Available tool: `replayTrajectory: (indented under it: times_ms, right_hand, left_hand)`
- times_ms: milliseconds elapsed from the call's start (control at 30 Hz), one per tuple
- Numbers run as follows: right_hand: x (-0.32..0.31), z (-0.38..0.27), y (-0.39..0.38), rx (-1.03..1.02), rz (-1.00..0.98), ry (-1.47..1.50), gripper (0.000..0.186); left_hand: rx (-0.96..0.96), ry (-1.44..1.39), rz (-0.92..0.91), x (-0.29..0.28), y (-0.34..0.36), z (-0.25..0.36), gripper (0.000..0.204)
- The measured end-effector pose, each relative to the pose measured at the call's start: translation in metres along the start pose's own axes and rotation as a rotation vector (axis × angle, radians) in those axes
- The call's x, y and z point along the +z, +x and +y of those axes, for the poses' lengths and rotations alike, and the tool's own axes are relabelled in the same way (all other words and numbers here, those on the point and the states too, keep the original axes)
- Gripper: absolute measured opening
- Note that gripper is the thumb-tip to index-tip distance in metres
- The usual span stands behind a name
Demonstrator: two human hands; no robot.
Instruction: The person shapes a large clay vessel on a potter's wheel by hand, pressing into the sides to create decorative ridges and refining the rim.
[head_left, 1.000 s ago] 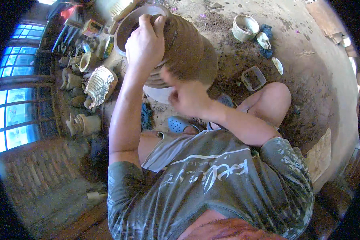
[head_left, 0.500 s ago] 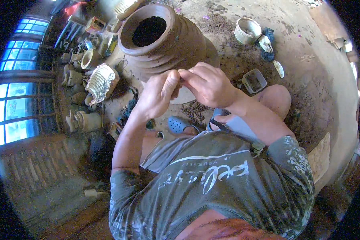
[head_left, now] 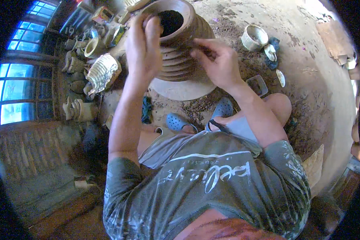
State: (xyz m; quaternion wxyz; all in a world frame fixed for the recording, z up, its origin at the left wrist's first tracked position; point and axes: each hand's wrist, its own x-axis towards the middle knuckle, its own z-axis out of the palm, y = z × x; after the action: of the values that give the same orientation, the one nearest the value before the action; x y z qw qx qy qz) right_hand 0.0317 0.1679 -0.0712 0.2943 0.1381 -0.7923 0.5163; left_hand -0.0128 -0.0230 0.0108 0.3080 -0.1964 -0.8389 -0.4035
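Note:
A large brown clay pot (head_left: 178, 66) with a ridged body stands on a pale round board (head_left: 176, 89) in front of me. Its wide mouth is dark inside. My left hand (head_left: 144, 48) is raised at the left of the rim, partly covering it; the fingers stretch upward with the thumb apart, a little blurred. At the pot's right side my right hand (head_left: 219, 62) has its forefinger and thumb apart near the ridged wall. Its other fingers curl, partly hidden in shadow. I see nothing held in either hand.
Broken pottery pieces (head_left: 104, 73) and vessels (head_left: 94, 48) crowd the left. A pale tub (head_left: 255, 37), a dark cloth (head_left: 273, 56) and a clear plastic container (head_left: 257, 85) lie to the right. Clay crumbs (head_left: 198, 111) cover the floor by my blue clogs (head_left: 180, 122).
My hands were together in front of the pot, fingertips touching. They have parted: the left has risen to the rim, the right has moved to the pot's right side.

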Motion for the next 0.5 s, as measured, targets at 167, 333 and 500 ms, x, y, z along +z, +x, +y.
replayTrajectory:
  times_ms: [167,333,500]
  right_hand:
    - [0.026,-0.001,0.012,-0.008,0.055,-0.048,0.017]
    - [0.039,0.005,0.022,-0.103,0.028,-0.127,0.019]
    - [0.047,0.007,0.024,-0.026,0.090,-0.195,0.031]
  left_hand:
    - [0.010,0.309,-0.387,0.033,0.039,-0.014,0.031]
    - [0.006,0.376,-0.553,0.045,0.039,-0.040,0.035]
    - [-0.064,0.285,-0.528,0.035,0.040,-0.032,0.041]
